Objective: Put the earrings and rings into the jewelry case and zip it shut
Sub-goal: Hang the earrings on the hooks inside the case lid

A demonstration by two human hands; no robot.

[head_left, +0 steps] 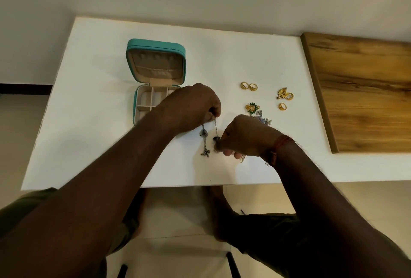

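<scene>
Head view looks down on a white table [93, 122]. The teal jewelry case [155, 43] lies open at about 10 o'clock from the hands. Its lid stands raised at the far side and shows a beige lining with a gathered pocket. The base [144, 99] is split into small compartments; those in sight show only pale lining, and the rest is hidden behind the left wrist.

The left hand [191, 106] has its fingers curled down and pinches the tops of two silver drop earrings [204, 138], whose chains trail towards 6 o'clock. I cannot tell whether they hang free or lie on the table. The right hand [242, 137], with a red thread [281, 144] at the wrist, has its fingers curled too and pinches the lower end of the nearer earring.

Between 12 and 2 o'clock of the right hand lie a green flower earring [252, 107], a silver piece [264, 119], two gold rings [248, 86] side by side, a gold earring [283, 93] and another ring [282, 106]. A wooden board [367, 99] lies at 3 o'clock.
</scene>
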